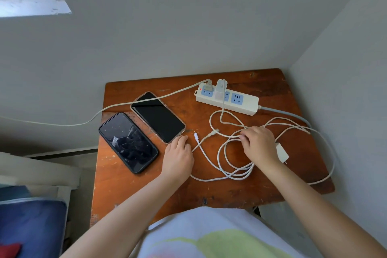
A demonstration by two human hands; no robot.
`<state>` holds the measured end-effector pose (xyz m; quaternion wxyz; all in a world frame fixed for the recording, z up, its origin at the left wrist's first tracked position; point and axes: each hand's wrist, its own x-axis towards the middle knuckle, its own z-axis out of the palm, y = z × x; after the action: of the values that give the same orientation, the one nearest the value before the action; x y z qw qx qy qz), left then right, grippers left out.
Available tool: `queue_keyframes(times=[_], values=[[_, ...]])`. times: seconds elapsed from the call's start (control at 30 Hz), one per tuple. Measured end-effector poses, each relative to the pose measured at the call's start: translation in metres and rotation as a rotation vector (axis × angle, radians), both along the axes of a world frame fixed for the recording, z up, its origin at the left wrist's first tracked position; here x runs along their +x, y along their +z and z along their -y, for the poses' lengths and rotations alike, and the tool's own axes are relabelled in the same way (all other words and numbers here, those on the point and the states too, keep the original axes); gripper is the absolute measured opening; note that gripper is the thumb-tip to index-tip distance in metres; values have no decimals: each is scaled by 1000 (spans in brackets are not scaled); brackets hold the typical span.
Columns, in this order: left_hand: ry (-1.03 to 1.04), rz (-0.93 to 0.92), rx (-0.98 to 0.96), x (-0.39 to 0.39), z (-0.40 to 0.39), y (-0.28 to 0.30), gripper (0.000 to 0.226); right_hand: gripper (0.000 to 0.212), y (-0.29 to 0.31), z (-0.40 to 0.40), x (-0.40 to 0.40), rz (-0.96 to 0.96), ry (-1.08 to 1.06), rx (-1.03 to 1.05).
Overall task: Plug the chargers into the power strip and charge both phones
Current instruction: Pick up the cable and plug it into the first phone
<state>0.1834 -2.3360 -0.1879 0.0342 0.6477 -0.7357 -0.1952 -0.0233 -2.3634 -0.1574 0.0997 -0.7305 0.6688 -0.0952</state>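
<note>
Left hand (178, 156) — fingers curled, resting beside the clear-cased phone (158, 117). Right hand (259, 142) — grip pinching a white cable (230, 165). Black phone (128, 142) alongside. Power strip (227, 98) at the far desk (209, 190) edge, one white charger (221, 89) plugged in.

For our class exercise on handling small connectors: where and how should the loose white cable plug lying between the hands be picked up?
Pinch the white cable plug by its short plastic body, not the metal tip. It lies flat on the wooden table, tip pointing away towards the wall, so come from above with thumb and finger on its two long sides. The left hand is probably nearest.
</note>
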Motion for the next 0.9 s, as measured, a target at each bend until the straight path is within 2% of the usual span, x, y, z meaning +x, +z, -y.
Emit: queue_keyframes(times=[0.07, 0.13, 0.2, 0.23, 0.27, 0.33, 0.4, 0.47, 0.6, 0.7, 0.77, 0.83, 0.9], values=[[12, -25, -4, 3, -2, 1, 35, 19, 2, 2, 8, -5, -26, -13], [72, -92, -35, 10, -7, 5, 33, 17, 6, -6, 20, 85, 21, -132], [145, -151, -95, 19, -14, 9, 29, 5, 7, -19, 34, 166, 85, -192], [180, -171, -117, 23, -17, 11, 26, 6, 7, -24, 42, 242, 90, -130], [212, -184, -124, 27, -21, 13, 24, 16, 8, -27, 52, 349, 55, 2], [232, -182, -126, 33, -27, 14, 21, 32, 6, -22, 72, 563, -110, 371], [215, -167, -128, 35, -33, 14, 19, 32, 2, -11, 91, 729, -253, 563], [209, -162, -126, 34, -37, 15, 16, 28, 0, -1, 107, 816, -289, 535], [146, -213, -186, 37, -40, 18, 8, 30, -3, 8, 122, 863, -349, 494], [51, -190, -263, 61, -36, 17, 20, 17, -1, 16, 126, 955, -453, 518], [1, -77, -164, 88, -31, 17, 38, 21, 4, 18, 129, 889, -459, 609], [-128, 55, -4, 121, -24, 15, 52, 26, 9, 13, 133, 585, -294, 646], [-323, 180, 124, 146, -12, 15, 62, 29, 10, 2, 143, 326, -44, 567]])
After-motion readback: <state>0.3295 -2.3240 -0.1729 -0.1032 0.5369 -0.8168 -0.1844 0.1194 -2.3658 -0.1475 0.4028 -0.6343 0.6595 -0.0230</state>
